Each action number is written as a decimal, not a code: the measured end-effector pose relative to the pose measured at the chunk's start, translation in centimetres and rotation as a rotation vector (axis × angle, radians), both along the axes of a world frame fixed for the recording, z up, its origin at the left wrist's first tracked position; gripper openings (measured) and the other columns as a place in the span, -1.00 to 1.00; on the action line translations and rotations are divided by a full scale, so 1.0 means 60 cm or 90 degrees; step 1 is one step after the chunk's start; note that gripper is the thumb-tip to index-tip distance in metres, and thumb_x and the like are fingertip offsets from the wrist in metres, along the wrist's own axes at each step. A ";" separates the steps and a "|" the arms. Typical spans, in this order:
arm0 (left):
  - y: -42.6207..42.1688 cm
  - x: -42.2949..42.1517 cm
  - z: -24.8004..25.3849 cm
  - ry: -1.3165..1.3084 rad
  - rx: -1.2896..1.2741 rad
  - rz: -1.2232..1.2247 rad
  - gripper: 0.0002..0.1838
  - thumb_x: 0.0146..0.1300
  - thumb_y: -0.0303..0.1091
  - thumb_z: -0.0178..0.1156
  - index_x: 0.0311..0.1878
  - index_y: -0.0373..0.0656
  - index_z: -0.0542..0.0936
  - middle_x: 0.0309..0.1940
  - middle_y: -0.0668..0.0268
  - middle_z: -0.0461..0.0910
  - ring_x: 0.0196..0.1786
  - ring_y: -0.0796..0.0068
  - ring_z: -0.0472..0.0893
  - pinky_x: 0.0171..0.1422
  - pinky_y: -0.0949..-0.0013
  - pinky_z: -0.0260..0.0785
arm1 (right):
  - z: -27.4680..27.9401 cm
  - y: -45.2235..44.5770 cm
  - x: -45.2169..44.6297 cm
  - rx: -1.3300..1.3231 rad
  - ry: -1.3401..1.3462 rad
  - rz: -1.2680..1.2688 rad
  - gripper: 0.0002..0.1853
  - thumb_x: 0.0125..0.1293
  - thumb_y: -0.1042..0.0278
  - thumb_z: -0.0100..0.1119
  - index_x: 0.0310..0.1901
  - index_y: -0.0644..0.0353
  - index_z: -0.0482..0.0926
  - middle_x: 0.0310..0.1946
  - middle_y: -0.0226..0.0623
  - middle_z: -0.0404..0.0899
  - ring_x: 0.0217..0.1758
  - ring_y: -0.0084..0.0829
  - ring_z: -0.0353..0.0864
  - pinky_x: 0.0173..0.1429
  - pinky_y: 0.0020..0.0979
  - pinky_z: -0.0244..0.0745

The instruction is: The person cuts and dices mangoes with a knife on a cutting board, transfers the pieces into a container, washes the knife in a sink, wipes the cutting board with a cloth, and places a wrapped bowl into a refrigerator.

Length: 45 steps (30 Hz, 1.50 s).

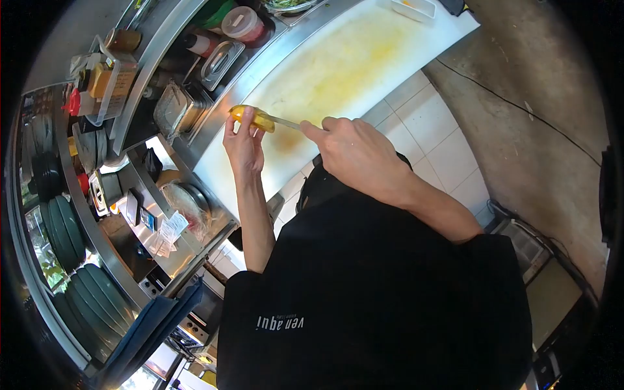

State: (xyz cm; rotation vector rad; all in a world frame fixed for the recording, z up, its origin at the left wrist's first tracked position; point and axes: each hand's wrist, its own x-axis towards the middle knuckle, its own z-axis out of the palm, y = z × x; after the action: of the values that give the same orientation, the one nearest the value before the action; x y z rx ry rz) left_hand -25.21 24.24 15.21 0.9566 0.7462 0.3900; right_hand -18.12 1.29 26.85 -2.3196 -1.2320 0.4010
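My left hand (244,144) grips a shiny yellow piece of fruit or vegetable (262,122), its thumb and fingers closed around it; the exact kind is not clear. My right hand (354,148) is closed on the handle of a knife (284,122), and the handle is hidden in the fist. The thin blade points left, and its tip meets the yellow piece. Both hands are held over the near edge of a long white cutting board (302,71) with yellow stains.
Lidded metal containers (222,64) and a clear tub (243,25) line the board's far side. A white tray (414,8) sits at its far right end. To the left, a counter holds paper slips (170,233), beside shelves with stacked dark plates (97,305).
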 end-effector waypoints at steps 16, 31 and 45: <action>-0.010 0.021 0.021 -0.034 -0.176 0.060 -0.59 0.39 -0.16 0.27 0.11 -0.21 0.43 0.02 0.04 0.57 0.11 0.22 0.59 0.24 0.16 0.52 | -0.027 -0.042 0.007 0.030 -0.020 -0.025 -0.52 0.13 0.54 0.14 0.15 0.19 0.56 -0.45 -0.17 0.53 -0.52 -0.09 0.60 -0.38 -0.16 0.56; -0.016 0.034 0.067 -0.085 -0.281 0.142 -0.48 0.34 -0.11 0.31 0.12 -0.32 0.41 0.08 -0.09 0.45 0.16 0.04 0.56 0.30 0.12 0.52 | -0.068 -0.080 0.026 0.164 -0.009 -0.040 -0.57 0.16 0.50 0.18 0.11 0.08 0.63 -0.45 -0.24 0.50 -0.52 -0.14 0.58 -0.39 -0.19 0.55; -0.035 0.014 0.085 -0.085 -0.271 0.129 -0.57 0.40 -0.11 0.20 0.03 -0.36 0.49 -0.05 0.01 0.58 0.04 0.11 0.59 0.16 0.16 0.52 | -0.110 -0.089 0.029 0.288 0.000 -0.023 -0.61 0.18 0.42 0.30 0.09 -0.05 0.67 -0.39 -0.27 0.51 -0.47 -0.25 0.60 -0.40 -0.26 0.56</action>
State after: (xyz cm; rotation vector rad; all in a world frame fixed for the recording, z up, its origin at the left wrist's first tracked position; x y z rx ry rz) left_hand -24.39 22.12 20.34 0.4524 0.7674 0.4440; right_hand -16.36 -4.05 20.27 -1.9491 -1.1411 0.0939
